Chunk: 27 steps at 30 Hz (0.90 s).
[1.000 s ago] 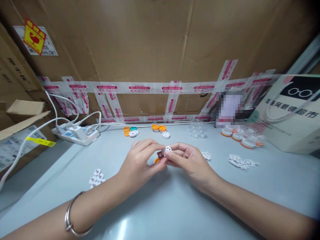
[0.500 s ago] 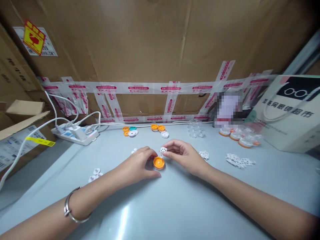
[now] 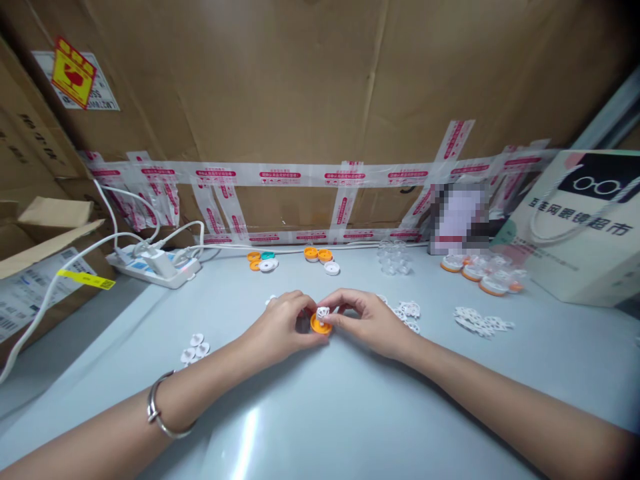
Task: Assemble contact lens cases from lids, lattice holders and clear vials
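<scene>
My left hand (image 3: 285,323) curls its thumb and fingers around a round orange cup-like part (image 3: 320,325) on the table, gripping it by the side. Between the thumb and fingertips of my right hand (image 3: 365,316) is a small white openwork plastic piece (image 3: 323,311), held over the orange part's middle; whether the two touch I cannot tell. Just beyond my right hand lie loose white openwork pieces (image 3: 410,309). White discs with short stems (image 3: 196,348) rest near my left forearm.
Orange, teal and white rings (image 3: 268,265) lie at the back, beside orange caps (image 3: 325,255). Clear plastic domes (image 3: 395,259) and orange-based clear assemblies (image 3: 494,283) stand farther right, near a paper bag (image 3: 575,253). More white pieces (image 3: 483,322) lie right. A power strip (image 3: 173,273) sits left.
My right hand has brought the white openwork piece down and slightly left, over the orange part. My left hand has shifted a little right and its thumb has closed in on the orange part.
</scene>
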### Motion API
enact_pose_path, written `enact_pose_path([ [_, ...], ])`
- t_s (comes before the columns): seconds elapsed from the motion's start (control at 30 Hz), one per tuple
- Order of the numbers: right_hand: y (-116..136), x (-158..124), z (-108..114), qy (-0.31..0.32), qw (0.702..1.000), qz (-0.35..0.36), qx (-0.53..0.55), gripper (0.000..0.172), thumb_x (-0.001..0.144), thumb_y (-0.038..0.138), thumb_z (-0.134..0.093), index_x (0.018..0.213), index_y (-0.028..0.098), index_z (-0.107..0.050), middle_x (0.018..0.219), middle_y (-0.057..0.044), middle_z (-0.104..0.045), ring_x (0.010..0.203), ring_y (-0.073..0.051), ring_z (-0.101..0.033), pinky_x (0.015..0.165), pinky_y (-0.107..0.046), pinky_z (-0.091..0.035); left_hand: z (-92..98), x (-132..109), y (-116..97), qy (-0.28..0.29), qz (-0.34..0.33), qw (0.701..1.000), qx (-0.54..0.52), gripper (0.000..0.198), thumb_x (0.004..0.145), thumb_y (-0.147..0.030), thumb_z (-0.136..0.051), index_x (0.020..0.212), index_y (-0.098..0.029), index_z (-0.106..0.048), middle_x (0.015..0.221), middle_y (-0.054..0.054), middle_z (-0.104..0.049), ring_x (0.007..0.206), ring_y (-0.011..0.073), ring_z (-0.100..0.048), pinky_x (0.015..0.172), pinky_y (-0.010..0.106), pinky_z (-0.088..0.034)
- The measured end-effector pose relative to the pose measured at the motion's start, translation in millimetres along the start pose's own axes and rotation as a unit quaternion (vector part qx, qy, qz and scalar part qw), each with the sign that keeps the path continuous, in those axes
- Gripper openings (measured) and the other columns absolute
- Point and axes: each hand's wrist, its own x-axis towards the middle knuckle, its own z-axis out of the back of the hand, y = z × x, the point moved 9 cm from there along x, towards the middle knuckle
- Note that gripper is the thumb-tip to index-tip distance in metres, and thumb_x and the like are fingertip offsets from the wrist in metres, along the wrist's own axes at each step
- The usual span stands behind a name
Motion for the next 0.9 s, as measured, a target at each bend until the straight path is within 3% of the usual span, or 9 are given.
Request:
enact_pose_path([
  [0.43,6.2,-3.4,-0.3,-0.024,0.994,0.089,-0.055,0.015,0.076,0.022,-0.056,0.088,0.021,-0.066,0.088,-0.002,-0.068,0.083,-0.016,-0.06,0.08,-0.03,-0.046,-1.7,0.6,0.4,0.007,-0.005,1.0,-0.001,0.025,0.073,-0.038,-0.062,0.086,-0.017,-0.063,0.078,0.003,-0.058,0.073,0.0174,-0.052,0.065,0.028,-0.041],
  [0.9,7.5,-4.1,-1.2,-0.025,0.992,0.101,-0.068,0.024,0.075,0.024,-0.059,0.098,0.024,-0.066,0.092,-0.002,-0.068,0.084,-0.015,-0.06,0.08,-0.031,-0.047,-2.0,0.2,0.5,-0.004,-0.009,1.0,-0.02,0.022,0.073,-0.035,-0.06,0.086,-0.018,-0.064,0.079,0.003,-0.06,0.072,0.0163,-0.054,0.065,0.027,-0.042],
])
